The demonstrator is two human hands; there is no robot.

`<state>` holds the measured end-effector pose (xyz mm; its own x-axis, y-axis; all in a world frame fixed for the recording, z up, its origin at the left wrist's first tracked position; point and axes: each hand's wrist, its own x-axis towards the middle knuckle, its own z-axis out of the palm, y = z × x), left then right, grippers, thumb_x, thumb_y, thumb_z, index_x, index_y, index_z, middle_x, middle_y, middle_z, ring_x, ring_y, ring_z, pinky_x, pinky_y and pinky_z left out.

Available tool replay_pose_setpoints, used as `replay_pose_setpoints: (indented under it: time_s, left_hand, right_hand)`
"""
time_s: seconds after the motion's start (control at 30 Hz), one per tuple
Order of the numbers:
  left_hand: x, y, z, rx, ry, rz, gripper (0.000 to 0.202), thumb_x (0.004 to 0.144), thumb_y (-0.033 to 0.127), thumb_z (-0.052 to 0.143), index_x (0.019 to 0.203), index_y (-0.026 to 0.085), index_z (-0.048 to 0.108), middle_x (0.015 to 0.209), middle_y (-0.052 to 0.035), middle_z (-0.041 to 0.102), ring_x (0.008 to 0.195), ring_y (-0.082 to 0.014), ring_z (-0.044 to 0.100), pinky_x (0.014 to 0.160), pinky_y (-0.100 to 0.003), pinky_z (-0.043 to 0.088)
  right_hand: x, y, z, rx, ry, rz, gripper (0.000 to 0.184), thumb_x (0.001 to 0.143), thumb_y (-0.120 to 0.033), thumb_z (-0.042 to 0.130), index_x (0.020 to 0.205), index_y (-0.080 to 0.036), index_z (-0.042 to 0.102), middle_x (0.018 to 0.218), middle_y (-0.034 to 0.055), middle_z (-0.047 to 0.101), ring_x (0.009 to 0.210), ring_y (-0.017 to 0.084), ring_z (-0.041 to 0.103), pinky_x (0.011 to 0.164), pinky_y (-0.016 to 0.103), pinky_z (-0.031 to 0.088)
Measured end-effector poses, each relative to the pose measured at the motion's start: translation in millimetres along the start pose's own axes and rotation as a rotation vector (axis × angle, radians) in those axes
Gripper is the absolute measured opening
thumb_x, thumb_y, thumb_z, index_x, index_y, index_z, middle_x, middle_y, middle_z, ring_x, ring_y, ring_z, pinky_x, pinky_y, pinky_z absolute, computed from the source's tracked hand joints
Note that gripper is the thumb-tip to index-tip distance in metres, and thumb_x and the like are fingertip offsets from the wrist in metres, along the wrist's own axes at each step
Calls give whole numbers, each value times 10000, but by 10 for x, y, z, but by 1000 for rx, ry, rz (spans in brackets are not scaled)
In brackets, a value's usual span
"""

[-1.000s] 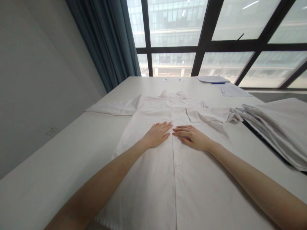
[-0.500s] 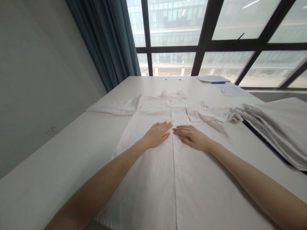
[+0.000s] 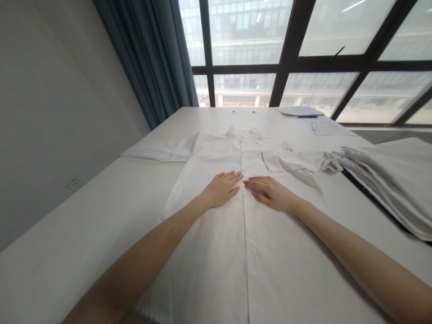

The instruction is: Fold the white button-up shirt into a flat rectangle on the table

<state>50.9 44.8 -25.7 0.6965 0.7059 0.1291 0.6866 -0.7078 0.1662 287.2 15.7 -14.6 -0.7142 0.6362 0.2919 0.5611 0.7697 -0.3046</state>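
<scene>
From my end of the feed, I lose the bottom of the white button-front shirt [image 3: 209,252]: its hem mostly runs past the lower edge, and both forearms cover parts of its front. The shirt lies face up along the table [image 3: 97,220], collar [image 3: 243,133] toward the window [image 3: 249,40]. I can't see either palm. The left hand [image 3: 221,189] lies flat on the shirt, fingers extended and just short of the placket; the right hand [image 3: 270,193] rests opposite, loosely curved and unclenched, its fingertips near the same line. A lower button [image 3: 250,233] shows only faintly, white on white.

On the right, one sleeve [image 3: 303,162] is rumpled, its end close against a stack of folded white cloth [image 3: 398,184]. I can't tell whether they touch. That stack is cut off by the frame, and I can't identify the dark edge [image 3: 374,198] under it. Farther back lie papers [image 3: 332,128] and a blue pen [image 3: 308,116]. A blue curtain [image 3: 158,58] covers part of the window.
</scene>
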Motion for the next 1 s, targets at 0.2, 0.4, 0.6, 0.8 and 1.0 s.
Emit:
replay_pose_setpoints:
  time_s: [0.2, 0.4, 0.6, 0.8, 1.0]
  left_hand:
    - [-3, 10, -15, 5, -3, -2, 470, 990, 331, 311, 1447, 231, 358, 1533, -38, 348, 1422, -176, 287, 1137, -393, 238]
    - [-3, 19, -24, 13, -8, -9, 474, 987, 330, 315, 1447, 223, 359, 1535, -32, 346, 1421, -173, 288, 1140, -397, 242]
    - [-11, 29, -42, 51, -21, 6, 474, 992, 338, 284, 1453, 248, 346, 1541, -26, 335, 1425, -177, 278, 1140, -410, 244]
    - [-22, 20, -32, 63, -29, 9, 477, 998, 341, 279, 1466, 254, 314, 1552, -25, 312, 1430, -175, 263, 1145, -404, 231]
    - [-32, 42, -67, 70, -57, 2, 470, 1004, 340, 272, 1468, 271, 311, 1563, -24, 288, 1434, -179, 253, 1145, -415, 223]
  right_hand:
    - [0, -5, -4, 5, 5, 0, 342, 937, -258, 433, 1237, -220, 591, 1304, 78, 614, 1248, 225, 523, 1047, 425, 412]
    - [1, 1, 4, 10, 12, -18, 333, 936, -241, 439, 1228, -209, 595, 1297, 89, 617, 1231, 234, 534, 1034, 449, 420]
    - [-1, -14, 1, -9, 16, -31, 347, 932, -224, 442, 1245, -223, 592, 1315, 85, 603, 1241, 227, 526, 1034, 451, 420]
    - [-22, -47, 10, -85, -26, -12, 380, 951, -241, 401, 1298, -212, 555, 1369, 98, 559, 1294, 219, 477, 1060, 455, 395]
    - [-171, -172, 34, -179, -139, 31, 475, 991, -334, 355, 1438, -184, 407, 1515, 99, 376, 1403, 244, 318, 1128, 490, 289]
